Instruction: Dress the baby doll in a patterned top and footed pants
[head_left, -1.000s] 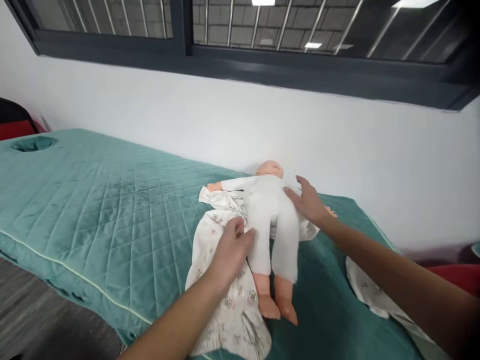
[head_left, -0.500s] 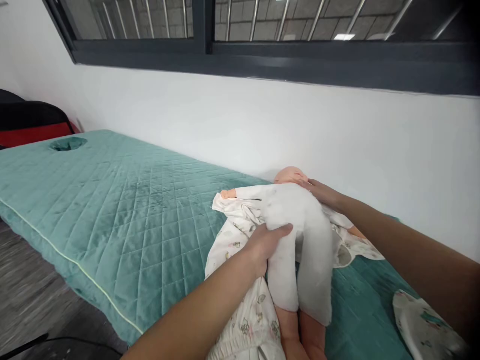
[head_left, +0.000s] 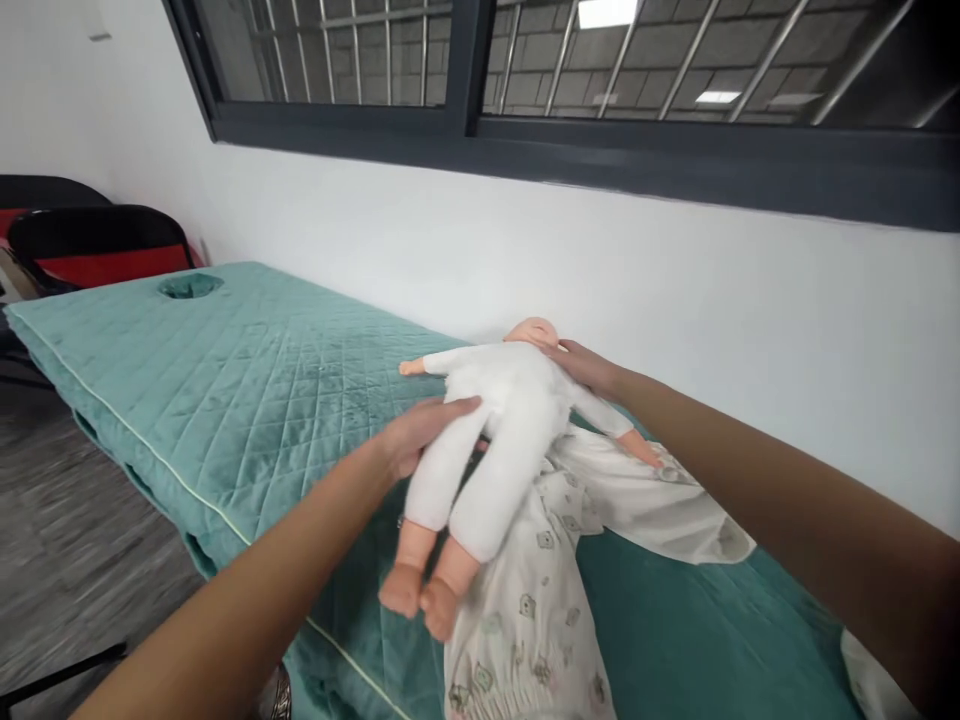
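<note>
A baby doll [head_left: 517,400] with a white plush body and pinkish head, hands and feet is between my hands, its head by the wall. My left hand [head_left: 431,425] grips its hip and upper thigh, thumb on top and fingers going underneath. At the neck and shoulder, my right hand [head_left: 585,365] is wrapped behind the head; its fingers are partly hidden. Beneath the doll and to its right, white printed baby clothes [head_left: 540,590] lie spread, one sleeve stretching right.
A green quilted bed cover [head_left: 300,400] with a round hole [head_left: 190,286] at its far end runs along the white wall [head_left: 675,290]. Black and red chairs [head_left: 105,240] stand beyond it. Another white cloth [head_left: 870,670] lies at the lower right. A barred window is above.
The doll has moved left off the middle of the clothes, its legs now angled to the lower left. Both hands have gone with it, and the view has shifted.
</note>
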